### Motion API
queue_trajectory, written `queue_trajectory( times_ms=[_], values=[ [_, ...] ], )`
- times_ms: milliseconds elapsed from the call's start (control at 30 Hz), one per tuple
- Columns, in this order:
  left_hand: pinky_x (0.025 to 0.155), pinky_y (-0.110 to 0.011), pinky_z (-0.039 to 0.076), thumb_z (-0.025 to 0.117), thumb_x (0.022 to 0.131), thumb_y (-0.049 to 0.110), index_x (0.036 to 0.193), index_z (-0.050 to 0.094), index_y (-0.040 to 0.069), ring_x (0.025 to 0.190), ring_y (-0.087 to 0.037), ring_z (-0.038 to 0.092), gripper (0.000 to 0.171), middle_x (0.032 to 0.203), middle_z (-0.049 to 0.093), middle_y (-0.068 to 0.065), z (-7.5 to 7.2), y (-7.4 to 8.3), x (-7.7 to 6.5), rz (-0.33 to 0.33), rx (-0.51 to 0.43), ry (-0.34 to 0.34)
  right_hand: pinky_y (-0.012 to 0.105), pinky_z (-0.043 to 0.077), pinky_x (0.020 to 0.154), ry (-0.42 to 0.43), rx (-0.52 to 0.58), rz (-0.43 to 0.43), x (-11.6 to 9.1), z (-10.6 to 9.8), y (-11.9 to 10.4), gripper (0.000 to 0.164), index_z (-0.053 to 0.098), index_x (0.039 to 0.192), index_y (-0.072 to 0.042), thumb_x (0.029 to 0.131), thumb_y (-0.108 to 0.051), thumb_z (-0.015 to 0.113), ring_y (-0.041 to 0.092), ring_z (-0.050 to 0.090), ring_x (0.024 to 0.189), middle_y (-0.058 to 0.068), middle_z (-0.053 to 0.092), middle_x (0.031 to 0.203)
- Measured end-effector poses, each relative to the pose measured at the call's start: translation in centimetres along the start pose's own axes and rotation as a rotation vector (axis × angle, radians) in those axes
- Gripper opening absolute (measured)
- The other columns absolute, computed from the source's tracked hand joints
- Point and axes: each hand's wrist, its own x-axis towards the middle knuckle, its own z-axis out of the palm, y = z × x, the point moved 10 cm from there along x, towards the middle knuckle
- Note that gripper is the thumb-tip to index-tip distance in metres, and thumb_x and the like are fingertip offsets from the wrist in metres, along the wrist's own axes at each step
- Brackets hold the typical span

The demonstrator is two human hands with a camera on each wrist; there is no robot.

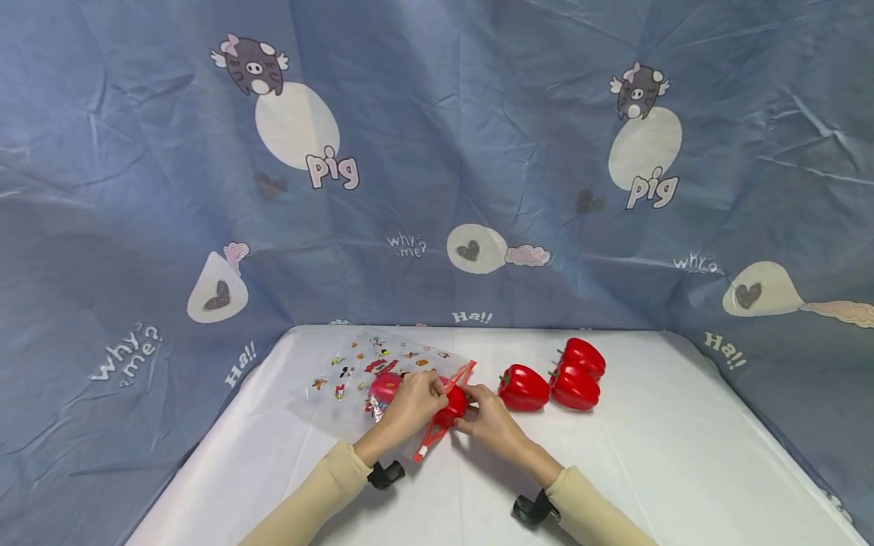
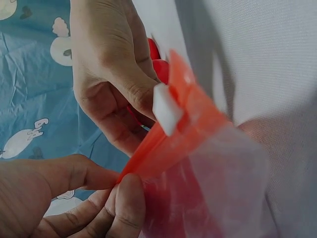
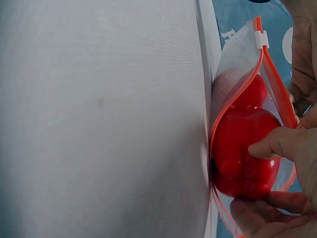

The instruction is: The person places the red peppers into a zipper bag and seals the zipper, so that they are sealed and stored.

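The red pepper (image 3: 242, 148) sits in the mouth of the clear bag (image 1: 355, 375), just left of the right hand (image 1: 497, 425), which grips it with thumb and fingers. The left hand (image 1: 414, 402) pinches the bag's orange rim (image 1: 429, 436) close by. The bag stretches off to the left, its mouth facing the right hand, but I can't tell the pepper's long way or where its stem points.
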Motion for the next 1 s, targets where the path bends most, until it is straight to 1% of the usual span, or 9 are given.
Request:
queue_trajectory(
  times_ms=[133, 233, 333, 567, 767, 1000],
  values=[
    [0.043, -0.017, 0.033, 0.065, 0.076, 0.002, 0.071, 0.062, 0.005, 0.049, -0.005, 0.045, 0.007, 0.061, 0.057, 0.000, 0.03, -0.03, 0.07, 0.000, -0.002, 0.001, 0.036, 0.054, 0.087, -0.002, -0.028, -0.005, 0.16, 0.08, 0.00, 0.058, 0.054, 0.130, 0.003, 0.077, -0.009, 0.074, 0.026, 0.064, 0.106, 0.013, 0.063, 0.114],
    [0.043, -0.017, 0.033, 0.066, 0.077, 0.002, 0.071, 0.061, 0.005, 0.050, -0.005, 0.045, 0.008, 0.061, 0.057, 0.000, 0.11, -0.08, 0.08, -0.001, -0.005, -0.001, 0.035, 0.054, 0.086, -0.003, -0.029, -0.009, 0.33, 0.18, 0.12, 0.057, 0.055, 0.130, 0.003, 0.077, -0.009, 0.074, 0.025, 0.065, 0.104, 0.012, 0.063, 0.113],
    [0.043, -0.017, 0.033, 0.066, 0.077, 0.002, 0.071, 0.061, 0.005, 0.050, -0.005, 0.045, 0.008, 0.062, 0.057, 0.000, 0.21, -0.11, 0.05, -0.001, -0.005, -0.004, 0.034, 0.055, 0.084, -0.001, -0.021, -0.009, 0.46, 0.21, 0.24, 0.056, 0.056, 0.129, 0.003, 0.077, -0.009, 0.074, 0.025, 0.066, 0.101, 0.012, 0.064, 0.111],
    [0.044, -0.017, 0.035, 0.066, 0.075, 0.001, 0.070, 0.061, 0.005, 0.051, -0.005, 0.045, 0.008, 0.063, 0.057, 0.000, 0.39, -0.10, 0.02, 0.009, 0.014, 0.004, 0.035, 0.055, 0.082, 0.006, 0.027, -0.018, 0.56, 0.18, 0.39, 0.052, 0.057, 0.125, 0.006, 0.078, -0.006, 0.074, 0.027, 0.067, 0.099, 0.016, 0.066, 0.111],
    [0.044, -0.017, 0.033, 0.067, 0.076, 0.002, 0.069, 0.061, 0.005, 0.051, -0.004, 0.044, 0.010, 0.061, 0.056, 0.001, 0.40, -0.14, 0.02, 0.004, 0.001, 0.007, 0.036, 0.056, 0.081, 0.040, 0.059, -0.010, 0.63, -0.27, 0.37, 0.047, 0.059, 0.121, 0.007, 0.078, -0.005, 0.074, 0.028, 0.067, 0.098, 0.017, 0.066, 0.111],
    [0.044, -0.018, 0.034, 0.068, 0.077, 0.003, 0.070, 0.062, 0.006, 0.051, -0.004, 0.045, 0.010, 0.061, 0.057, 0.001, 0.42, -0.11, 0.05, -0.001, -0.001, 0.003, 0.031, 0.056, 0.080, 0.072, 0.063, 0.010, 0.94, -0.45, 0.74, 0.042, 0.062, 0.116, 0.005, 0.078, -0.006, 0.076, 0.025, 0.068, 0.095, 0.015, 0.068, 0.108]
  ],
)
